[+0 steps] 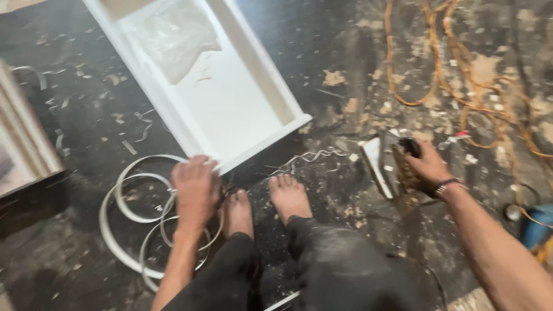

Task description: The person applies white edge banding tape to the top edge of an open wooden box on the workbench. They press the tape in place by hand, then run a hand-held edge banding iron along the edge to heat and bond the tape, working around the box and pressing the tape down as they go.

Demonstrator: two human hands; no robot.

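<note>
My left hand (196, 187) rests palm down at the near corner of a white open drawer box (233, 109), over loops of white edge banding (135, 210) on the floor. My right hand (426, 167) grips a dark-handled hand tool (403, 164) with a pale flat base, held just above the dusty floor at the right. My two bare feet (288, 196) sit between the hands.
A clear plastic bag (173, 34) lies inside the drawer box. An orange cable (461, 75) snakes over the dirty floor at upper right. A wooden panel (23, 144) leans at the left edge. Curled white shavings (305, 158) lie by the drawer's corner. A blue object (536, 227) sits at the far right.
</note>
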